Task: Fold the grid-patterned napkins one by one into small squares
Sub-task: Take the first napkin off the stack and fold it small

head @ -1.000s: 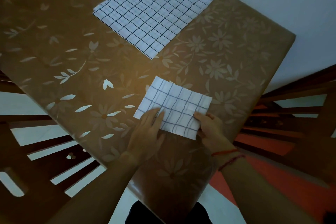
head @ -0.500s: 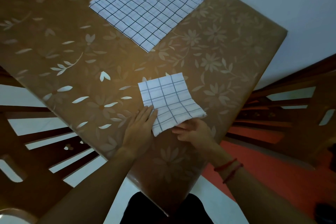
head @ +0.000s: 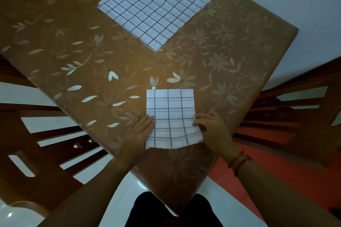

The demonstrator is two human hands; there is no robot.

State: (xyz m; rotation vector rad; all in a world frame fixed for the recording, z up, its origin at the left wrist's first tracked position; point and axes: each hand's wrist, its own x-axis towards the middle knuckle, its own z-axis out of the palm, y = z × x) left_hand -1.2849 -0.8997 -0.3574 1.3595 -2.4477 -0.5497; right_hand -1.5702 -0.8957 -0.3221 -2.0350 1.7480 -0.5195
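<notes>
A folded grid-patterned napkin [head: 170,114] lies near the table's front corner, its sides square to me and its near part slightly wavy and raised. My left hand [head: 137,132] lies flat with straight fingers against the napkin's left edge, and the lower left corner overlaps it. My right hand [head: 212,131] pinches the napkin's right edge between curled fingers and thumb. A stack of unfolded grid-patterned napkins [head: 156,5] lies flat at the far side of the table.
The table [head: 83,64] carries a brown floral cover, and its corner points toward me. Wooden chairs stand at the left [head: 36,134] and right [head: 295,112]. A pale wall is at the top right.
The folded napkin has been turned clockwise until its edges run square to me. Both hands moved with it, from its near edge to its left and right sides.
</notes>
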